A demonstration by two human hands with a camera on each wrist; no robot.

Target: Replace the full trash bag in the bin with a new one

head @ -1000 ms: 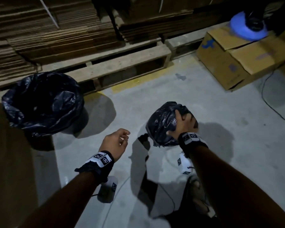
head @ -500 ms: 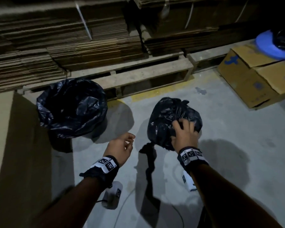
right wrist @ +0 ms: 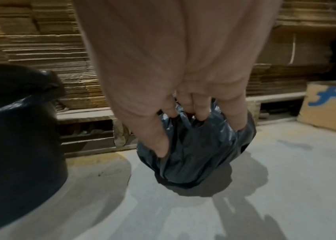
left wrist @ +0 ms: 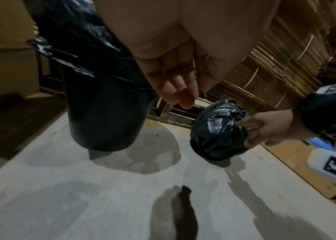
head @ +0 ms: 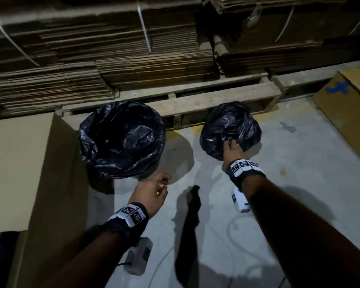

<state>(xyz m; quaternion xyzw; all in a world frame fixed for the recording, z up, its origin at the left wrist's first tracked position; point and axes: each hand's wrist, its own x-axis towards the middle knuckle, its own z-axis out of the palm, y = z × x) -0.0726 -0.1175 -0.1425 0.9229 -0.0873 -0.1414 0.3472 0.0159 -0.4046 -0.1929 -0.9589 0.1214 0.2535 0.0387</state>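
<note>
A full, bunched black trash bag (head: 231,127) sits on the concrete floor in front of a wooden pallet. My right hand (head: 232,150) grips its near side, the fingers dug into the plastic (right wrist: 195,146). To the left stands the dark bin (head: 121,140), lined with a black bag folded over its rim (left wrist: 85,53). My left hand (head: 154,192) hangs just in front of the bin with loosely curled fingers (left wrist: 175,87) and holds nothing.
Stacks of flattened cardboard (head: 112,59) on wooden pallets (head: 216,98) fill the back. A large cardboard sheet (head: 19,167) stands at the left, and a cardboard box (head: 345,113) with blue marks lies at the right. A thin white cable (head: 231,225) runs across the grey floor.
The right hand has carried the full bag further away toward the pallet and beside the bin. The view has tilted up and left. The left hand stays loose and empty.
</note>
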